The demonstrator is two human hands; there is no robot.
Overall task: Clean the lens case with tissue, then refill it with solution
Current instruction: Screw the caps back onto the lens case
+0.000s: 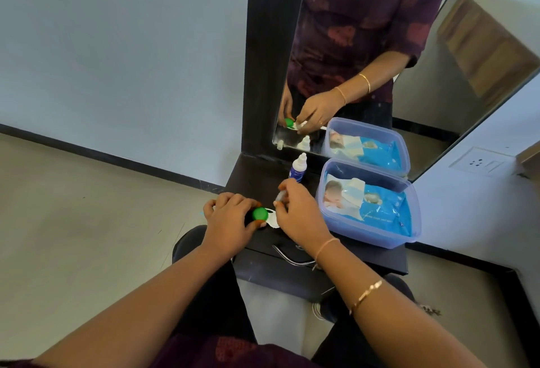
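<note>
Left hand (pixel 230 218) grips the green-lidded white lens case (pixel 260 214); right hand (pixel 301 213) pinches a small clear thing (pixel 279 196). Filling from the white plastic bottle (pixel 298 167) at twelve o'clock seems left.

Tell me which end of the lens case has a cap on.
The lens case end at the left hand, under the green cap. The end by the right hand, which pinches a small grey item, shows white, uncapped.

The left hand (pixel 230 218) covered the left end of the case (pixel 272 219), so only a green cap (pixel 260 214) and a white strip showed. The right hand (pixel 299 211) hid the other end. A pale thing (pixel 279 196) pinched in its fingers was too blurred to name. The label on the bottle (pixel 297 168) was too small to read.
</note>
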